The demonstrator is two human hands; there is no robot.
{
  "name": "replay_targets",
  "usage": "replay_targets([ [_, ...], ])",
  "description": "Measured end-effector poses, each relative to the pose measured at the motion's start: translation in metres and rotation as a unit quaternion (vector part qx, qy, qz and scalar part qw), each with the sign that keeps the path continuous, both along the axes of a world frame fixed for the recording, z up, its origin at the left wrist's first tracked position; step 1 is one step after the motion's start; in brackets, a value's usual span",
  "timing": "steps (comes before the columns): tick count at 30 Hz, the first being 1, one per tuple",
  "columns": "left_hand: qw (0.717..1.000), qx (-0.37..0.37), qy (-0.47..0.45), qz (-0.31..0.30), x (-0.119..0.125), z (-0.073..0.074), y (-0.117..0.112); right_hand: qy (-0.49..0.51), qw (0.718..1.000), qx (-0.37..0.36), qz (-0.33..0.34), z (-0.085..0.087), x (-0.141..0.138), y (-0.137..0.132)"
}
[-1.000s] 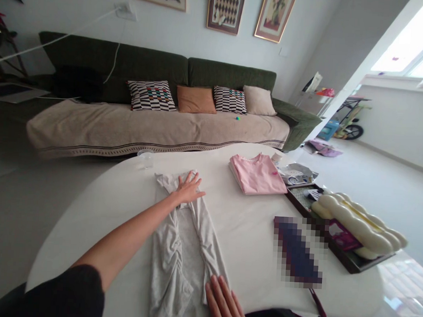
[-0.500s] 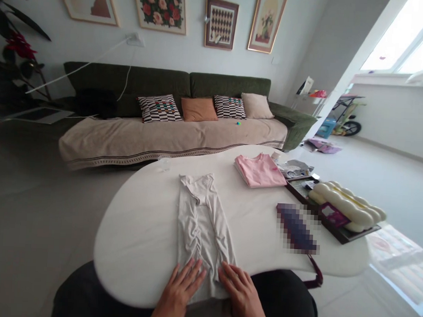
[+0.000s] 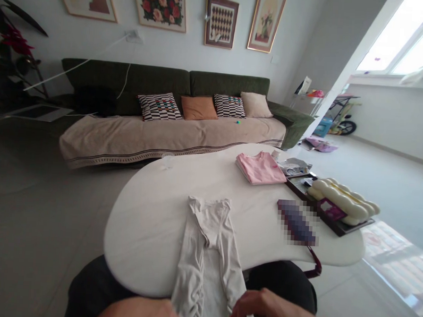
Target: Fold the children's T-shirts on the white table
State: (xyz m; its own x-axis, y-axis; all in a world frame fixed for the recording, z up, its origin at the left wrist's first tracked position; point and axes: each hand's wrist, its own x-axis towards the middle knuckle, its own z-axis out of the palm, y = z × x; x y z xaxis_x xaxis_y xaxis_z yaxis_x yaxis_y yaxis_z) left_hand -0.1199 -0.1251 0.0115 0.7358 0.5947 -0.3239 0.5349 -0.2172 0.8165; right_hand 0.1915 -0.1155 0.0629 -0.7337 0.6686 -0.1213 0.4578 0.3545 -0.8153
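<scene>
A light grey garment [image 3: 207, 234], folded lengthwise into a narrow strip, lies on the white oval table [image 3: 148, 212]. Its near end hangs over the table's front edge into my lap. My right hand [image 3: 263, 310] is at the bottom of the view with its fingers curled on the garment's lower right edge. My left hand [image 3: 136, 311] is low at the garment's left side, and its fingers are hidden behind the cloth.
A folded pink shirt [image 3: 260, 167] lies at the table's far right. Beside it a dark tray [image 3: 342, 228] holds a cream wavy object [image 3: 340, 198]. A pixelated dark item [image 3: 296, 222] lies right of the garment. A small glass [image 3: 167, 162] stands at the far edge, with a green sofa [image 3: 166, 80] behind.
My left hand came back from the garment's far end to its near end. Both hands then drew the garment towards me, so its lower part now hangs off the table.
</scene>
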Motion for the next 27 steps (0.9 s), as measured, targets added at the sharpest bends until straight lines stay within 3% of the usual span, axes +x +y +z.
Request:
replay_targets([
  [2,0.999,-0.026,-0.025,0.019,-0.005,0.023,0.044,0.03,0.994,-0.054,-0.087,0.01,-0.001,0.041],
  [3,0.993,-0.098,-0.056,0.042,-0.005,0.032,0.07,0.057,0.984,-0.079,-0.152,0.01,-0.006,0.065],
  [5,0.952,-0.202,-0.129,0.189,-0.002,0.04,0.122,0.129,0.957,-0.144,-0.217,-0.003,-0.02,0.115],
  [7,0.885,-0.198,-0.206,0.368,0.006,0.032,0.164,0.159,0.931,-0.16,-0.287,-0.027,-0.037,0.157],
  [9,0.831,-0.156,-0.236,0.479,0.016,0.011,0.189,0.161,0.919,-0.147,-0.328,-0.055,-0.049,0.183],
  [12,0.81,-0.106,-0.255,0.517,0.024,-0.023,0.198,0.156,0.909,-0.109,-0.371,-0.087,-0.055,0.196],
  [15,0.805,-0.076,-0.284,0.516,0.024,-0.042,0.195,0.147,0.905,-0.063,-0.393,-0.099,-0.052,0.196],
  [19,0.815,0.049,-0.227,0.532,0.021,-0.048,0.195,0.105,0.903,-0.007,-0.417,-0.099,-0.048,0.2],
  [21,0.805,0.104,-0.183,0.555,0.022,-0.05,0.196,0.073,0.895,0.021,-0.44,-0.098,-0.049,0.203],
  [24,0.786,0.128,-0.136,0.589,0.025,-0.05,0.198,0.034,0.882,0.046,-0.468,-0.099,-0.053,0.208],
  [27,0.796,0.102,-0.095,0.589,0.026,-0.043,0.2,0.016,0.887,0.036,-0.46,-0.096,-0.058,0.213],
])
